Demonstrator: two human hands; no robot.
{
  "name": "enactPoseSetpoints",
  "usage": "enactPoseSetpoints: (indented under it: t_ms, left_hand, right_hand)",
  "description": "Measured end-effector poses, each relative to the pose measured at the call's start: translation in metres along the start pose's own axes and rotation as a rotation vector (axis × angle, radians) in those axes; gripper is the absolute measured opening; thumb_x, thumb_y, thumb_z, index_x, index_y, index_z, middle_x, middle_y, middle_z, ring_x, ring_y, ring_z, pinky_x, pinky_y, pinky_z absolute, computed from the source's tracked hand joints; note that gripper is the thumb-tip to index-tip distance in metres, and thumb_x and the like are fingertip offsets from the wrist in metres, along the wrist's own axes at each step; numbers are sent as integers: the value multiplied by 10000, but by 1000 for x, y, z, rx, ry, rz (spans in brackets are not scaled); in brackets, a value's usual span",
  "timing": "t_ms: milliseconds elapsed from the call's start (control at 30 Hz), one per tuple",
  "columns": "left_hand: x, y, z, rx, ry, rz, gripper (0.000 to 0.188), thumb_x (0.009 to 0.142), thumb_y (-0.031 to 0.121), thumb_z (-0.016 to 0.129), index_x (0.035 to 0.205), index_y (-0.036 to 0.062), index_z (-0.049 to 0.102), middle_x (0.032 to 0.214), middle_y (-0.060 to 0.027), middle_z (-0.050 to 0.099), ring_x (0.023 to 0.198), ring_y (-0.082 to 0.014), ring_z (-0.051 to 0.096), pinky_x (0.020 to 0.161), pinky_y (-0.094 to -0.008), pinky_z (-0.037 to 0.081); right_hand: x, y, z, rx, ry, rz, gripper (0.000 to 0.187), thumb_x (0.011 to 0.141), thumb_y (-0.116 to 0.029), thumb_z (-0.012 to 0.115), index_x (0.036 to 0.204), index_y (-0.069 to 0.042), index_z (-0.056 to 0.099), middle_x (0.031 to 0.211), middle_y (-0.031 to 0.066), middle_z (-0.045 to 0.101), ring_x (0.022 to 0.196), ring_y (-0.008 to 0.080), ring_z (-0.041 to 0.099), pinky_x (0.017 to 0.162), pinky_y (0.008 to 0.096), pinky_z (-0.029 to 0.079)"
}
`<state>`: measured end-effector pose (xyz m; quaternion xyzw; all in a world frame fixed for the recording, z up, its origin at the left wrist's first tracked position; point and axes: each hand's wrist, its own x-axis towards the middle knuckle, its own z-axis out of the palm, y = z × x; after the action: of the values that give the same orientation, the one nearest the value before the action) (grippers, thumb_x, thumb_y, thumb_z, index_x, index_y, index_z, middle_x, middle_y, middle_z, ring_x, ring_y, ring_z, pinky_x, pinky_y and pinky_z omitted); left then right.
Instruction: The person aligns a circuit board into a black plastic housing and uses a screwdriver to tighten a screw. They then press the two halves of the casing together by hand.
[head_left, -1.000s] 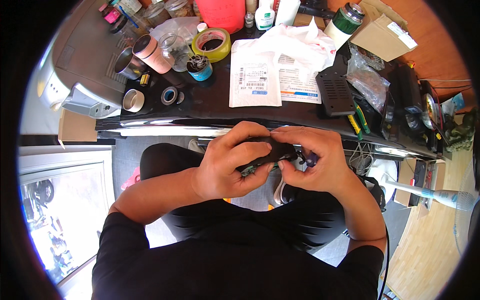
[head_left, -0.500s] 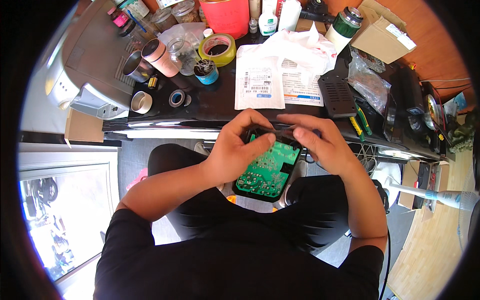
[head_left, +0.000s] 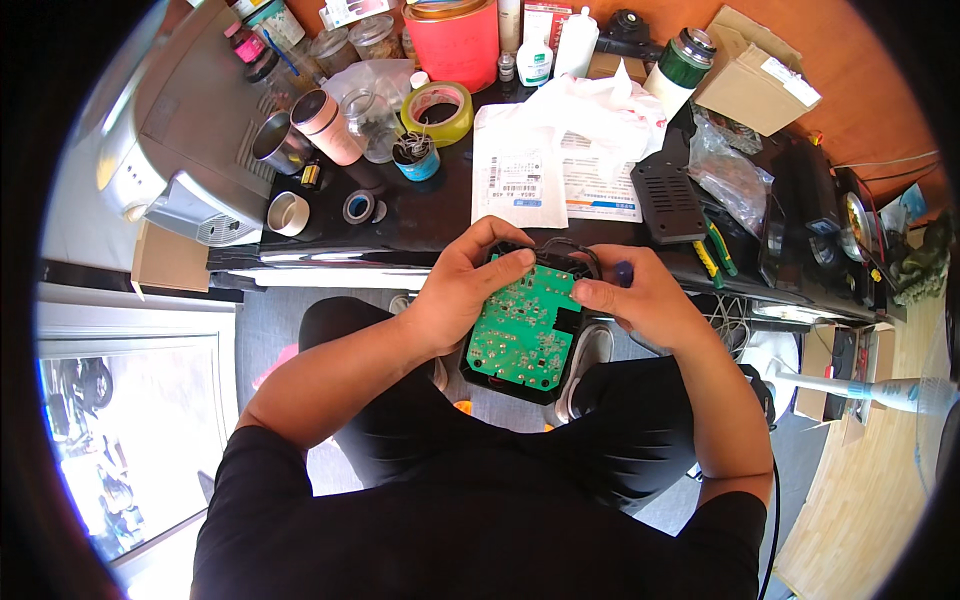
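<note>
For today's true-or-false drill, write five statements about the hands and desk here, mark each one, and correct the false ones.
1. The left hand holds a black case. True.
2. The circuit board in the case is red. False: it is green.
3. A pink cup is left of the yellow tape roll. True.
4. The vented black cover lies left of the white packet. False: it lies to the right.
5. The right hand rests on the pink cup. False: it is at the right side of the case.
</note>
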<state>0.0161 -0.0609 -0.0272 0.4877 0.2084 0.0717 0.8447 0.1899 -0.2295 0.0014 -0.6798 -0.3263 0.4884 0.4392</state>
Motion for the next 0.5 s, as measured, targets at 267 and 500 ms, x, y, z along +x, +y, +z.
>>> enactPoseSetpoints:
  t_ms: [267, 500]
  left_hand:
    - [1, -2, -3, 36, -47, 3, 182, 1004, 133, 647, 1156, 67, 574, 1043, -43, 619, 903, -101, 641, 782, -268, 553]
    - [3, -5, -5, 99, -102, 41, 175, 987, 119, 662, 1132, 67, 578, 1063, -44, 630, 939, -107, 639, 817, -275, 548]
  right_hand:
    - [2, 6, -15, 73, 86, -57, 379, 978, -348, 707, 1138, -5, 726, 763, -10, 636, 513, 1, 385, 449, 179, 247]
    - [0, 4, -15, -37, 114, -186, 280, 966, -253, 709, 1024, 18, 750, 782, -9, 644, 679, 33, 513, 598, 213, 393]
